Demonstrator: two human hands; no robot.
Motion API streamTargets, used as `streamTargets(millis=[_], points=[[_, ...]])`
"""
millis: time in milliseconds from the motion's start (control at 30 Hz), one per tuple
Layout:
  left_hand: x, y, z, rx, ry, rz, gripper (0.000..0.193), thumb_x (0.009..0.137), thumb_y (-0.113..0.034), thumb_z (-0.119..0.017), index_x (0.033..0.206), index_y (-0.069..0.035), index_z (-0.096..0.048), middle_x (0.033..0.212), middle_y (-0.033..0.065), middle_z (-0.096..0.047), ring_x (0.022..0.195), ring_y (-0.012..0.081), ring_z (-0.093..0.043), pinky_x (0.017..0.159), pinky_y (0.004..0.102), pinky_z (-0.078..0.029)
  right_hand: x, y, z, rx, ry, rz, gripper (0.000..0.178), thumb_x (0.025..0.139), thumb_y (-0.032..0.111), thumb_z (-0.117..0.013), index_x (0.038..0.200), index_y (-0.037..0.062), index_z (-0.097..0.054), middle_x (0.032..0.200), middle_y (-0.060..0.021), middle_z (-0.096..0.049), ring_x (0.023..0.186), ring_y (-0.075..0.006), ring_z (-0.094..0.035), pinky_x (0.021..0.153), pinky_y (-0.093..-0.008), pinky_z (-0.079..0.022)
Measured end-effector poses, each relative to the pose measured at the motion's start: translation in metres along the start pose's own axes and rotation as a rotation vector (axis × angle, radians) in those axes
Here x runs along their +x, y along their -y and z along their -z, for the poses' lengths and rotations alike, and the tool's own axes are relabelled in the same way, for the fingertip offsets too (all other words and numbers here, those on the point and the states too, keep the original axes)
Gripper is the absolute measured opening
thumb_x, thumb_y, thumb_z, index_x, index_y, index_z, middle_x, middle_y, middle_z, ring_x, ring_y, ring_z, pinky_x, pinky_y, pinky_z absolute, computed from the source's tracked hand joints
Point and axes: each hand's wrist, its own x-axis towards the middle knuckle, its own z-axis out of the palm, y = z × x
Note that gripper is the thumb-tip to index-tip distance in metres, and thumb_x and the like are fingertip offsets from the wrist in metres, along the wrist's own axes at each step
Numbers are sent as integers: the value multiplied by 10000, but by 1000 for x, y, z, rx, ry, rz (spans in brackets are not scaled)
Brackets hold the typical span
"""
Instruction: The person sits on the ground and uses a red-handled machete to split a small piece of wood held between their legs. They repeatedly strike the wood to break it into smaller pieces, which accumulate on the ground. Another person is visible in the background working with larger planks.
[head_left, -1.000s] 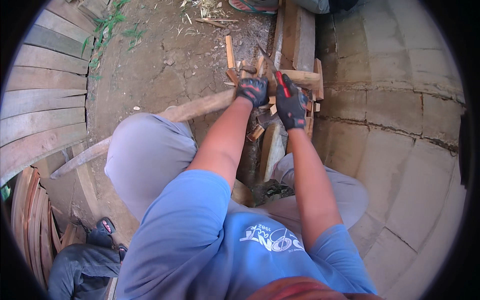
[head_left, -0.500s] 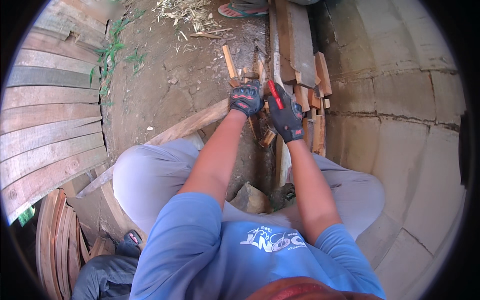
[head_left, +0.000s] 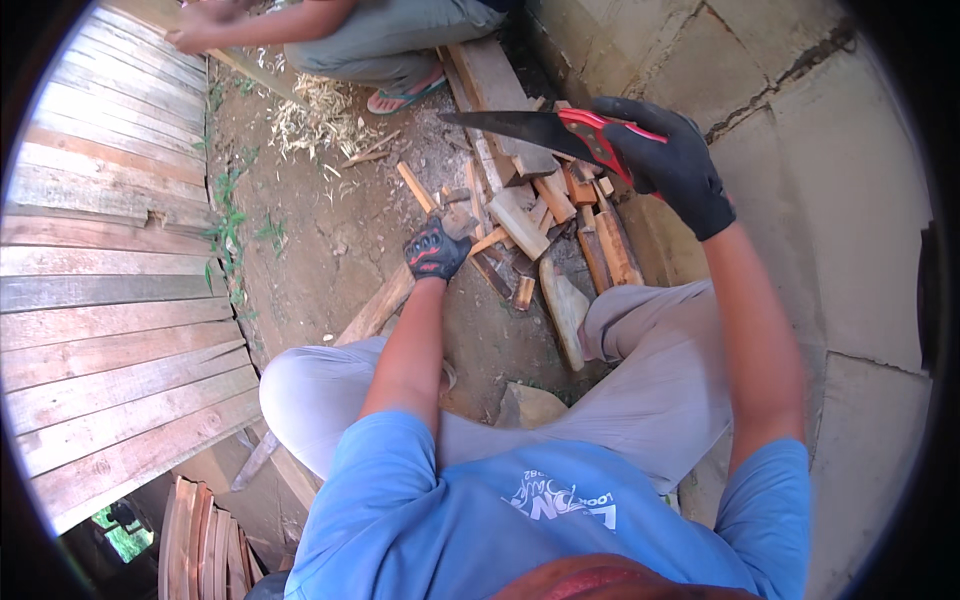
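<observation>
My right hand [head_left: 672, 165], in a black glove, is raised at the right with its fingers wrapped round the red and black handle of a handsaw [head_left: 510, 124]. The saw's dark, tapering blade points left, above the wood pile. My left hand [head_left: 437, 248], gloved in black with red marks, is low over the ground, knuckles up and fingers curled. Just past its fingers lies a brownish lump of wood [head_left: 458, 219], and a pale stick [head_left: 417, 188] is close by. Whatever the left fingers grip is hidden beneath them.
Cut wood blocks [head_left: 518, 225] lie heaped between my hands, beside a thick beam [head_left: 495, 85]. A stone [head_left: 530, 406] sits between my legs. A concrete block wall [head_left: 850, 200] bounds the right, a plank wall [head_left: 120, 260] the left. Another person [head_left: 390, 45] squats ahead near shavings [head_left: 325, 115].
My right hand has lifted up and right with the saw, which now points left. My left hand stays low by the wood. The view has shifted, showing more of the other person.
</observation>
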Motion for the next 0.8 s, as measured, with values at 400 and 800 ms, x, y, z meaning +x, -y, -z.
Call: streamTargets(millis=[400,800], points=[[-4,-13,42,48,63,71,700,763,-557,-765,1246,-52,-721,1214,256,-750,1164,426,-716,989,510,-569,36,-56,11,-311,-451,423,396,984,404,-638,1300,197,-756,1206,-123,-777,1118,-352,-728,1003,-486,-553],[64,-132,55,-48,-79,-176,892,789,-617,-795,1394,5,-591,1405,292,-621,1297,456,-610,1074,511,-512,33,-41,15,-351,-272,299,428,922,375,-677,1320,230,-738,1251,-131,-748,1139,-374,-706,1018,-480,-552]])
